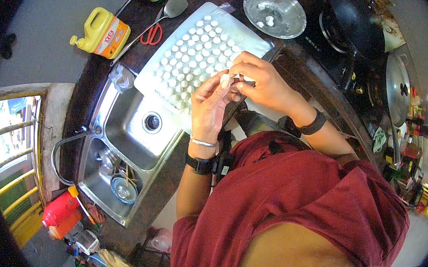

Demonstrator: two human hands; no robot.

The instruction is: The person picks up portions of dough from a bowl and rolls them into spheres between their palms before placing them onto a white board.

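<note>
My left hand (213,99) pinches a small piece of white dough (225,80) between thumb and fingers. Right beside it, my right hand (256,76) has its fingertips at the same piece; whether they grip it or something of their own is partly hidden. Both hands are over the near edge of a pale board (148,76), on which rows of small white dough balls (178,55) lie spaced apart. Beyond my right hand, a round metal basin (291,16) holds several torn white dough lumps (270,21) and white powder.
Left of the board is a double steel sink (120,115) with bowls (124,189) in one basin. Red-handled scissors (151,35), a metal spatula (175,6) and a yellow jug (107,32) stand or lie at the back left. A black wok (354,18) sits on the right.
</note>
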